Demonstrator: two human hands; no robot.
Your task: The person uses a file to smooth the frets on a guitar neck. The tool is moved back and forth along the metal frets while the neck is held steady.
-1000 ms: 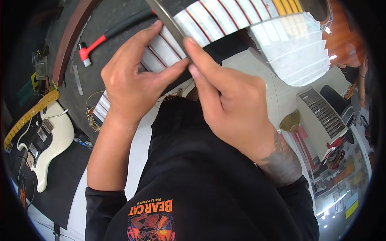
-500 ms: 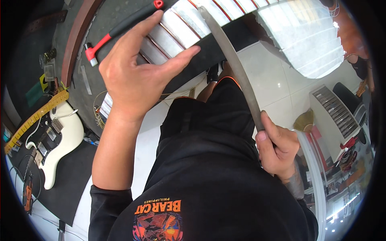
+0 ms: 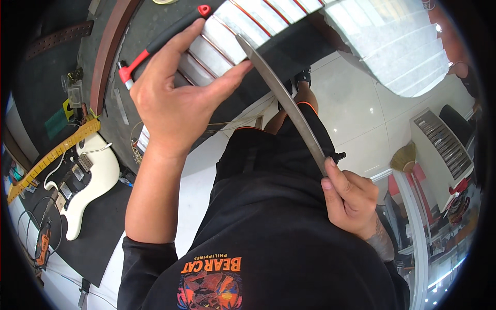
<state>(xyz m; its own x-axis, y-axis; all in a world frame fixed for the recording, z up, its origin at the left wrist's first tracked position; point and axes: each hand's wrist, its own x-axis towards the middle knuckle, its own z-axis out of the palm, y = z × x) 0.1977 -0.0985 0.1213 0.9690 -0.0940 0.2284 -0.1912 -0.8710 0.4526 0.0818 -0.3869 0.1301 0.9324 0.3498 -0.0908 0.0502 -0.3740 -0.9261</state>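
Observation:
My left hand (image 3: 170, 98) grips a guitar neck (image 3: 219, 51) covered in white tape strips, with reddish fret lines between them; its thumb lies along the near edge. My right hand (image 3: 351, 201), low at the right, is closed on one end of a long grey metal file (image 3: 287, 103). The file slants up-left, its far tip over the taped fretboard just right of my left thumb. A black-and-red hammer (image 3: 168, 39) lies behind my left hand. White taped sheeting (image 3: 387, 46) covers part of the orange-brown guitar body at upper right.
A white electric guitar (image 3: 103, 170) lies on a black mat at left, near a wooden bar (image 3: 108, 62) and small tools. At right are a box of slim metal pieces (image 3: 439, 142), a broom (image 3: 404, 157) and a glass counter. A person (image 3: 465, 88) is partly visible at far right.
My right hand has moved from beside my left down to the lower right with the file. In the last half second the file's tip shifted left along the neck. My left hand stayed on the neck.

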